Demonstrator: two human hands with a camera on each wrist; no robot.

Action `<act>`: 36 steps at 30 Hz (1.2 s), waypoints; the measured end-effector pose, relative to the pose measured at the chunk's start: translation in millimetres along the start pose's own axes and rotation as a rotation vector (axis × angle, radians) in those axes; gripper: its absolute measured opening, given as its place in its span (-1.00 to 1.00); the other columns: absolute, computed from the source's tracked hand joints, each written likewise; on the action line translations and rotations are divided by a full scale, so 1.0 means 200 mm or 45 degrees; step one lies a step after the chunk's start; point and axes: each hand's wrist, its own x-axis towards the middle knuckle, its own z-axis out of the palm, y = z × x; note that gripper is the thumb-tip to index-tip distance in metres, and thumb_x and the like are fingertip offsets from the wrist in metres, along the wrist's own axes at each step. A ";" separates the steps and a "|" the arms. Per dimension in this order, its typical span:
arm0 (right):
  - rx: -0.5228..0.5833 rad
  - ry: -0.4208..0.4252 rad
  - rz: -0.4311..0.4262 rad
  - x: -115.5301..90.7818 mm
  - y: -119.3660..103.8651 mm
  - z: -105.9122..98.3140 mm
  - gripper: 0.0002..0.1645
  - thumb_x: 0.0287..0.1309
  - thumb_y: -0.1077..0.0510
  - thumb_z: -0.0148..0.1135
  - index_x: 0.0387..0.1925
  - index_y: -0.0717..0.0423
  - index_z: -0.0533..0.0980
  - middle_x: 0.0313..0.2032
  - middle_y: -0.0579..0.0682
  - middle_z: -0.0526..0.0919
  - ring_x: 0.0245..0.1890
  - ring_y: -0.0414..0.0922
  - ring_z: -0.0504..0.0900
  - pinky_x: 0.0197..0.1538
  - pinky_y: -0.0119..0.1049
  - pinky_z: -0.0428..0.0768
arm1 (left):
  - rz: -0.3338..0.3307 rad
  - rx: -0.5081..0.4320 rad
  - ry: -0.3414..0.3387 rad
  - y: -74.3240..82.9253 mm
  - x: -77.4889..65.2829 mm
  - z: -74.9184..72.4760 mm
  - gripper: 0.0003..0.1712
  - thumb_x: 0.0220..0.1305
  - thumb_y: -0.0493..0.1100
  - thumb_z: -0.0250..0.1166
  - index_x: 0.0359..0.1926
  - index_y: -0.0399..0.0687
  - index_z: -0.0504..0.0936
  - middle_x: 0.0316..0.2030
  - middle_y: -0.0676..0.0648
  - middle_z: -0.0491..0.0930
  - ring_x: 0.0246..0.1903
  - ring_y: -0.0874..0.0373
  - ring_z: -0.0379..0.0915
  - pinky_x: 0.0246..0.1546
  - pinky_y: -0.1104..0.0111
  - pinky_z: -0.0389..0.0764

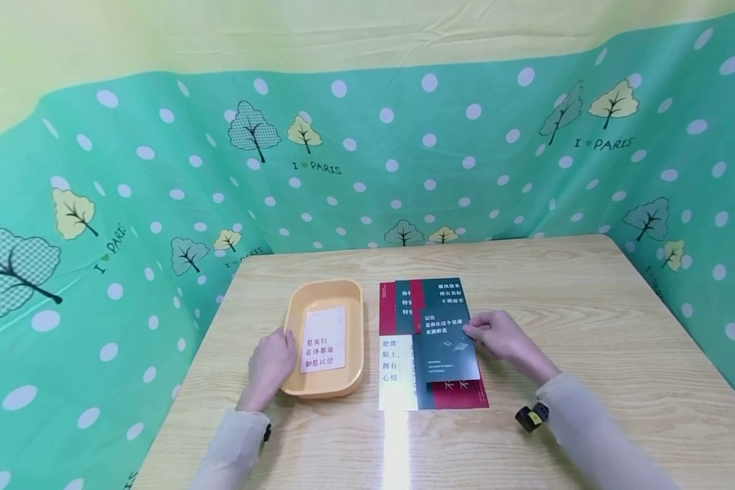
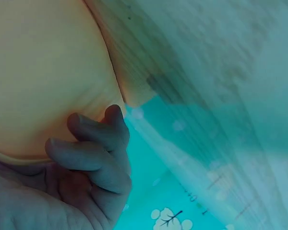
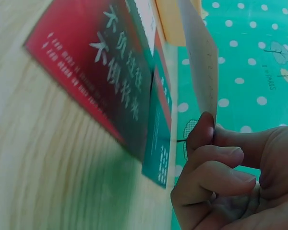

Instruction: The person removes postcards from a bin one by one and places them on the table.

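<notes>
My right hand (image 1: 496,333) pinches a dark teal postcard (image 1: 448,350) by its right edge between thumb and fingers. In the right wrist view this card's pale back (image 3: 201,62) stands up off the table, raised above overlapping red, teal and white postcards (image 1: 395,367). My left hand (image 1: 273,359) grips the left side of a light orange plastic basin (image 1: 355,340). The left wrist view has its fingers (image 2: 81,155) curled against the basin's outer wall (image 2: 48,72). A white postcard with red writing (image 1: 323,340) lies inside the basin.
A light wood table (image 1: 563,286) carries everything. Green dotted cloth (image 1: 392,163) printed with trees hangs behind it and at both sides. A small black and yellow device (image 1: 531,416) sits at the right wrist. Bright glare falls on the table's front.
</notes>
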 end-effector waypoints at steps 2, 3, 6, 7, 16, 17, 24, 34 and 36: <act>-0.036 -0.006 -0.013 -0.01 0.02 -0.02 -0.74 0.51 0.20 0.21 -0.02 0.37 0.62 -0.59 0.02 0.52 -0.66 -0.17 0.34 -0.58 -0.38 0.27 | 0.002 -0.015 -0.020 0.00 0.00 -0.01 -0.51 0.64 -0.06 -0.11 -0.12 -0.40 0.60 -0.42 -0.31 0.59 -0.50 -0.12 0.57 -0.51 0.06 0.60; -0.052 -0.010 -0.017 -0.02 0.02 -0.03 -0.74 0.51 0.19 0.21 -0.04 0.36 0.63 -0.60 0.01 0.50 -0.64 -0.16 0.35 -0.58 -0.37 0.27 | 0.001 -0.027 -0.032 0.00 0.01 -0.01 -0.51 0.64 -0.06 -0.11 -0.15 -0.39 0.59 -0.46 -0.27 0.56 -0.53 -0.09 0.55 -0.54 0.09 0.58; -0.075 -0.027 -0.024 -0.03 0.06 -0.06 -0.76 0.51 0.20 0.21 -0.07 0.36 0.63 -0.60 -0.01 0.48 -0.61 -0.14 0.37 -0.57 -0.36 0.29 | 0.002 -0.072 -0.075 0.00 0.01 -0.02 -0.51 0.64 -0.06 -0.12 -0.21 -0.34 0.58 -0.53 -0.19 0.50 -0.58 -0.01 0.50 -0.60 0.19 0.52; -0.077 -0.030 -0.022 -0.03 0.07 -0.07 -0.77 0.51 0.20 0.21 -0.09 0.35 0.63 -0.61 -0.02 0.47 -0.61 -0.14 0.37 -0.57 -0.36 0.29 | 0.003 -0.083 -0.087 0.00 0.02 -0.02 -0.51 0.63 -0.05 -0.13 -0.21 -0.33 0.58 -0.53 -0.18 0.50 -0.59 0.00 0.49 -0.62 0.21 0.51; -0.110 -0.081 -0.002 -0.07 0.14 -0.13 -0.79 0.52 0.19 0.20 -0.19 0.27 0.64 -0.63 -0.05 0.44 -0.59 -0.15 0.37 -0.53 -0.37 0.32 | 0.013 -0.034 -0.113 -0.01 0.02 -0.03 -0.50 0.64 -0.04 -0.13 -0.16 -0.37 0.58 -0.54 -0.18 0.49 -0.59 0.00 0.49 -0.62 0.22 0.51; -0.110 -0.081 0.010 -0.08 0.14 -0.13 -0.80 0.51 0.19 0.20 -0.19 0.26 0.64 -0.63 -0.05 0.45 -0.59 -0.14 0.38 -0.53 -0.37 0.32 | 0.013 -0.035 -0.114 -0.01 0.02 -0.03 -0.49 0.64 -0.04 -0.14 -0.16 -0.37 0.58 -0.54 -0.18 0.49 -0.60 0.00 0.49 -0.62 0.22 0.51; -0.080 -0.120 0.033 -0.10 0.18 -0.13 -0.80 0.50 0.19 0.23 -0.19 0.28 0.64 -0.59 -0.07 0.55 -0.61 -0.18 0.36 -0.57 -0.39 0.28 | 0.005 -0.029 -0.077 -0.02 0.01 -0.01 -0.49 0.65 -0.04 -0.14 -0.23 -0.32 0.57 -0.56 -0.17 0.48 -0.61 0.00 0.48 -0.64 0.23 0.50; -0.084 -0.086 0.030 -0.12 0.21 -0.07 -0.81 0.50 0.25 0.20 -0.19 0.34 0.63 -0.59 -0.04 0.54 -0.63 -0.18 0.38 -0.59 -0.39 0.29 | -0.030 -0.045 -0.112 -0.01 0.01 -0.01 -0.48 0.66 -0.04 -0.16 -0.07 -0.39 0.58 -0.53 -0.18 0.48 -0.60 0.03 0.48 -0.64 0.26 0.53; -0.102 -0.067 0.027 -0.13 0.21 -0.07 -0.81 0.49 0.25 0.21 -0.18 0.35 0.63 -0.58 -0.03 0.56 -0.62 -0.17 0.40 -0.58 -0.39 0.32 | -0.030 -0.044 -0.110 -0.01 0.01 -0.01 -0.49 0.65 -0.05 -0.16 -0.07 -0.40 0.58 -0.52 -0.18 0.49 -0.60 0.02 0.49 -0.63 0.25 0.53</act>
